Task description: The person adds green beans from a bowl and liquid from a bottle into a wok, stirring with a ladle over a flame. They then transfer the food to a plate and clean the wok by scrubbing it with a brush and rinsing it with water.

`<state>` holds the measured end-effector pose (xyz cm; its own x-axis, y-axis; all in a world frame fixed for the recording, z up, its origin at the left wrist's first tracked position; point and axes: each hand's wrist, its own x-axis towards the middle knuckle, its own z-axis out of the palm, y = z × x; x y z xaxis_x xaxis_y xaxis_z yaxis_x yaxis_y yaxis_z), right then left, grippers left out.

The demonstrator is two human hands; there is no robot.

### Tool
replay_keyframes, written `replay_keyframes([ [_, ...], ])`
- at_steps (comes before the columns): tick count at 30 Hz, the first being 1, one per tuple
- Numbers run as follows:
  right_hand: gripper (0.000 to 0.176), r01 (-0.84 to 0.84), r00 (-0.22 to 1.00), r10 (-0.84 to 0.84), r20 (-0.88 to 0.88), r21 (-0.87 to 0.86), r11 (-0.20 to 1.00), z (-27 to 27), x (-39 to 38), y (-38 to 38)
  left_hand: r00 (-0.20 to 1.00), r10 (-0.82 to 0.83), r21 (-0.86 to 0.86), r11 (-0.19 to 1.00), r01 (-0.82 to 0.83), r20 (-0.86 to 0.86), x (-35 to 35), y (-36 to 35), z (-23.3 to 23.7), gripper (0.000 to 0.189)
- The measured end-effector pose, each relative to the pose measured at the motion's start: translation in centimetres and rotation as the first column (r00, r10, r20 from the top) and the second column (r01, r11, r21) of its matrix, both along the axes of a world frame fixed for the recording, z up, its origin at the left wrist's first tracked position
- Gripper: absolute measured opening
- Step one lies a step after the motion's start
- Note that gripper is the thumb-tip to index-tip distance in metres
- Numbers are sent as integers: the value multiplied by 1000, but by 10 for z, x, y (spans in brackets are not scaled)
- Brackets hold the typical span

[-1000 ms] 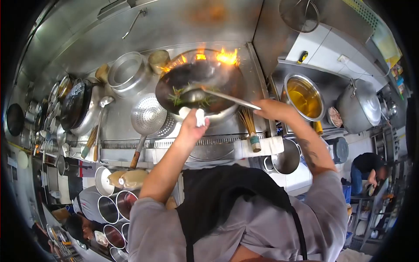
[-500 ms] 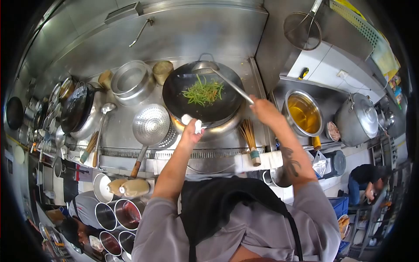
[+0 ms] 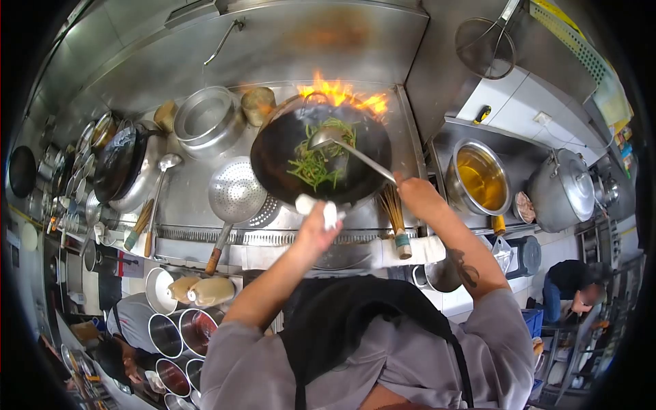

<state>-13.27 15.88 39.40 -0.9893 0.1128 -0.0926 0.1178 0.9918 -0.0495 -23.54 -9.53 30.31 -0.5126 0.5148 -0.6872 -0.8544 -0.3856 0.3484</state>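
Observation:
A dark wok point(image 3: 273, 154) holds long green vegetables point(image 3: 314, 169), and orange flames point(image 3: 335, 91) rise behind its far rim. With a white cloth point(image 3: 316, 208) between its fingers and the metal, my left hand point(image 3: 318, 229) grips the wok's near edge. My right hand point(image 3: 415, 197) is closed round the handle of a metal ladle point(image 3: 326, 138), whose bowl rests among the vegetables. Just left of the wok lies a perforated skimmer point(image 3: 236, 190) with a wooden handle. A bamboo brush point(image 3: 394, 217) stands near my right wrist.
A pot of yellow oil point(image 3: 480, 179) and a lidded pot point(image 3: 562, 191) stand at the right. Stacked metal bowls point(image 3: 207, 121) sit at the back left. Sauce containers point(image 3: 198, 330) are at the lower left. One person point(image 3: 570, 287) bends at the far right; another is lower left.
Flames have flared up behind the wok. The wok is tilted and nearer to me, my left hand has moved right and closer, and the ladle bowl has come down into the vegetables.

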Motion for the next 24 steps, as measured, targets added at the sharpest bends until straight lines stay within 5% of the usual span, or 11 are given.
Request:
replay_keyframes([
  [3,32,-128,981,79,-178,-282,951,44,16,-16,998,-36,19,999,35,55,44,-14,41,14],
  [4,32,-119,985,76,-152,-296,948,57,26,-21,997,50,9,999,-51,55,40,-9,38,15],
  [6,37,-6,984,62,165,-324,946,86,30,-26,993,118,95,989,-116,-14,-6,3,10,15],
  [10,42,-283,940,339,45,-452,846,92,67,14,998,37,-18,999,-38,-44,25,-8,53,18],
  [11,39,-101,938,273,215,-585,805,101,65,14,999,30,-43,999,-31,-43,39,-10,74,16],
  [12,39,-92,938,271,218,-593,800,100,54,12,999,24,-53,998,-26,-36,34,-8,73,16],
  [14,37,191,906,14,424,-438,878,95,36,-1,992,112,-25,994,-111,65,11,1,65,14],
  [15,37,200,907,6,422,-442,874,64,31,6,995,101,43,994,-100,-25,-5,5,23,15],
  [17,38,-78,997,74,-28,-185,980,-12,11,26,996,41,40,998,-38,-80,21,-10,-47,15],
  [20,42,-93,974,56,-218,-162,982,32,29,5,992,-87,10,996,89,-92,70,-31,-27,18],
  [24,46,-98,994,81,-75,-262,960,67,39,6,993,111,98,988,-115,44,1,-11,0,19],
])
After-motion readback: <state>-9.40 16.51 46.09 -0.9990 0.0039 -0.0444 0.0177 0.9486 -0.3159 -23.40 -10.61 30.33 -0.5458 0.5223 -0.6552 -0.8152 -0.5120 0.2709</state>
